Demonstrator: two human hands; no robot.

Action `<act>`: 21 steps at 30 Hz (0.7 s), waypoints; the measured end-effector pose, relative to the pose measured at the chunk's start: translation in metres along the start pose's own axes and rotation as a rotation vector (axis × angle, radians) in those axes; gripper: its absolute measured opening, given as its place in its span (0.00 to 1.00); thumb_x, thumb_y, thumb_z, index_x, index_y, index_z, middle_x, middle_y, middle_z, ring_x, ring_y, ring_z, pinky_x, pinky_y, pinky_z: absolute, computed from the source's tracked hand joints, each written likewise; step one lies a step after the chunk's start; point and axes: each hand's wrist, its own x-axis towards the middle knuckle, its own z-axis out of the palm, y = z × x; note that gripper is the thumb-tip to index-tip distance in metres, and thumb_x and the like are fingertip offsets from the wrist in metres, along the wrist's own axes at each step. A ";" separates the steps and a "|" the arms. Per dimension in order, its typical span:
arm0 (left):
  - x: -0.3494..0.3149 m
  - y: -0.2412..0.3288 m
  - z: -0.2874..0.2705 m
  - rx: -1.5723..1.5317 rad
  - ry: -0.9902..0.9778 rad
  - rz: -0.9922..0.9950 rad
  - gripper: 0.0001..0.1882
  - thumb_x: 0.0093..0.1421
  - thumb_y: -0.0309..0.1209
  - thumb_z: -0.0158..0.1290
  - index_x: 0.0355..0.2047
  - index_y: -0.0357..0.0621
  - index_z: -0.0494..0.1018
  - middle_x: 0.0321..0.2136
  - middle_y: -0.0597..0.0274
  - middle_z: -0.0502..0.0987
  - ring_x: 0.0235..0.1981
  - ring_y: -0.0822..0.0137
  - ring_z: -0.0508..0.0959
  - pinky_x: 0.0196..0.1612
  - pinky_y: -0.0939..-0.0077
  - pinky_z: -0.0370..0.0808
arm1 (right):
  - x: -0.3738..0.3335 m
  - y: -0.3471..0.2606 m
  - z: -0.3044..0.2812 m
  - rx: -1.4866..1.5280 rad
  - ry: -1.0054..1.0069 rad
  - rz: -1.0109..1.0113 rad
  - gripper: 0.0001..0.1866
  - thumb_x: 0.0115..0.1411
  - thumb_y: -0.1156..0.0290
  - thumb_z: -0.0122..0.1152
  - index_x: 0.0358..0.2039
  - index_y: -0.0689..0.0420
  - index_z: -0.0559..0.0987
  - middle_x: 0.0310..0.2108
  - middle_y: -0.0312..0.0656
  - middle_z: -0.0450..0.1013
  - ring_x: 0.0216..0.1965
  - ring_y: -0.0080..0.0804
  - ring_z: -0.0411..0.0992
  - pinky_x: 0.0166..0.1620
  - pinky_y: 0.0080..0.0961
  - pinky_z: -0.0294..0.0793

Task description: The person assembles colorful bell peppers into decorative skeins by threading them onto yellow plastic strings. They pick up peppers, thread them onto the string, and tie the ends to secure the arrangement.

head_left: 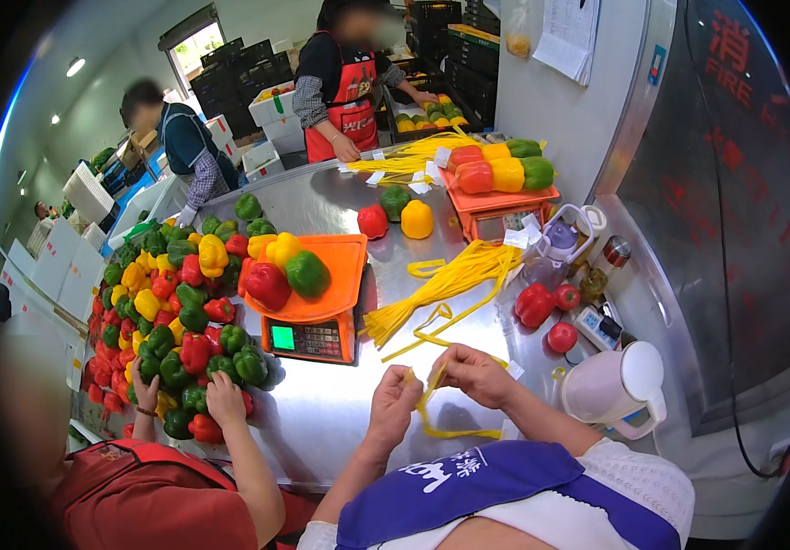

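In front of my chest, a thin yellow net bag (pixel 455 434) hangs in a loop between my hands, its lower end trailing right to a white tag. My left hand (pixel 395 401) is closed, pinching one part of it. Fingers of my right hand (pixel 471 375) pinch the top part close by. Just beyond lies a bundle of the same yellow net bags (pixel 450 286) with white tags. Left of the bundle, an orange scale (pixel 311 337) holds red, yellow and green bell peppers (pixel 307 275) on its tray.
A large heap of mixed bell peppers (pixel 175 312) covers the table's left side, with a co-worker's hands (pixel 225 399) in it. A second orange scale (pixel 505 213) bears rows of peppers. A pale kettle (pixel 610 383), red tomatoes (pixel 562 336) and jars stand right. Two people stand across the table.
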 end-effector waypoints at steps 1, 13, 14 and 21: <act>-0.001 0.000 0.001 0.032 -0.023 -0.012 0.07 0.63 0.27 0.52 0.41 0.45 0.67 0.25 0.75 0.69 0.24 0.83 0.67 0.27 0.86 0.65 | 0.001 -0.001 -0.004 0.132 -0.009 0.041 0.07 0.68 0.66 0.48 0.37 0.56 0.70 0.32 0.36 0.71 0.32 0.25 0.70 0.44 0.30 0.73; 0.000 0.009 -0.004 -0.340 0.054 -0.068 0.04 0.65 0.29 0.49 0.39 0.45 0.67 0.29 0.62 0.74 0.31 0.66 0.74 0.42 0.69 0.72 | -0.003 -0.009 0.000 -0.108 -0.079 0.201 0.04 0.66 0.68 0.50 0.38 0.53 0.70 0.22 0.27 0.61 0.20 0.14 0.56 0.23 0.15 0.54; 0.001 0.009 -0.005 -0.346 0.020 -0.048 0.04 0.64 0.29 0.49 0.38 0.45 0.67 0.29 0.63 0.73 0.30 0.68 0.73 0.39 0.71 0.71 | -0.004 -0.012 0.008 -0.384 -0.060 0.227 0.04 0.65 0.68 0.51 0.38 0.53 0.71 0.20 0.26 0.60 0.19 0.14 0.56 0.22 0.15 0.52; 0.001 0.009 -0.009 -0.001 -0.152 -0.222 0.07 0.63 0.30 0.53 0.40 0.46 0.69 0.23 0.72 0.68 0.20 0.79 0.65 0.23 0.83 0.62 | 0.002 0.001 -0.004 0.058 0.123 0.086 0.06 0.67 0.65 0.51 0.36 0.53 0.72 0.23 0.28 0.64 0.22 0.16 0.60 0.27 0.15 0.62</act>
